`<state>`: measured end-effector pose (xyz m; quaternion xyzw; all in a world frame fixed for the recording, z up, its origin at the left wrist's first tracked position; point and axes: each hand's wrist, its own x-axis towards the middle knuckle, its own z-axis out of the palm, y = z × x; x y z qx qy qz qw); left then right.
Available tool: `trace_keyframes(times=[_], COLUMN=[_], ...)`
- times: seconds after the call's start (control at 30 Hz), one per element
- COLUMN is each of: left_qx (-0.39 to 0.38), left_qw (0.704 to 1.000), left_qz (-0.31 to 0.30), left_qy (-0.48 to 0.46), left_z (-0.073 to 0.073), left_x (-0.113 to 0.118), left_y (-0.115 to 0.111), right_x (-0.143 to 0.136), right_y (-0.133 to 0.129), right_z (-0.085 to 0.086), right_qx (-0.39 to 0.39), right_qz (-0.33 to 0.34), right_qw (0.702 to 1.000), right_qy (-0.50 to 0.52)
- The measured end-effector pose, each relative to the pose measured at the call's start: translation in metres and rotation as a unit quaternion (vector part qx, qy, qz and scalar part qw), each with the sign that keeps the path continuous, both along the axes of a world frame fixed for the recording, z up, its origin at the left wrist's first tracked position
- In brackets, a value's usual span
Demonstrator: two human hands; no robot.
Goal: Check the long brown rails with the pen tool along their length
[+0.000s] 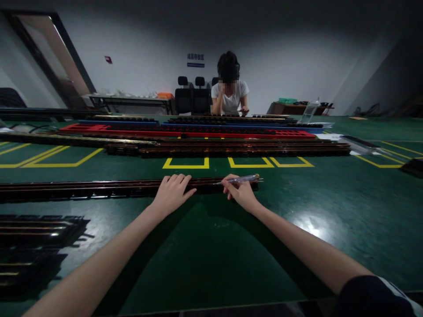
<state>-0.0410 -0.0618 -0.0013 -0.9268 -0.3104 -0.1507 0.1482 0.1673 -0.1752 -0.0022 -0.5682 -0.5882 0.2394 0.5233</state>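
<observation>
A long dark strip assembly [99,189] with thin brownish lines along it lies across the green table. On top of its right part rests my left hand [173,191], fingers laid flat over it and the thumb stretched out to the side. Closer to the strip's right end, my right hand [240,191] is closed around a screwdriver [243,178] with a clear, purplish handle. The thin shaft points left, its tip at or just above the strip; whether they touch I cannot tell.
More dark strips [39,231] lie at the near left. Bundled strips [244,148], a red rail [198,130] and blue rails [238,126] cross the table further back. A person [229,90] sits opposite. A clear bottle [309,111] stands at the back right.
</observation>
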Motion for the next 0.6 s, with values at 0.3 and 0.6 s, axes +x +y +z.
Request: trace_keyframes(times=[0.3,0.6], left_qx=[-0.009,0.011], left_qw=[1.000,0.999], left_qz=[0.007,-0.040], left_qy=[-0.026,-0.035], left_z=[0.001,-0.004], left_x=[0.002,0.008], left_y=[-0.004,-0.004], right_x=[0.008,0.036], right_y=[-0.006,-0.019], right_z=[0.001,-0.003], right_qx=[-0.005,-0.005], right_qz=[-0.010,-0.024], right_qw=[1.000,0.999], right_qy=[0.000,0.027])
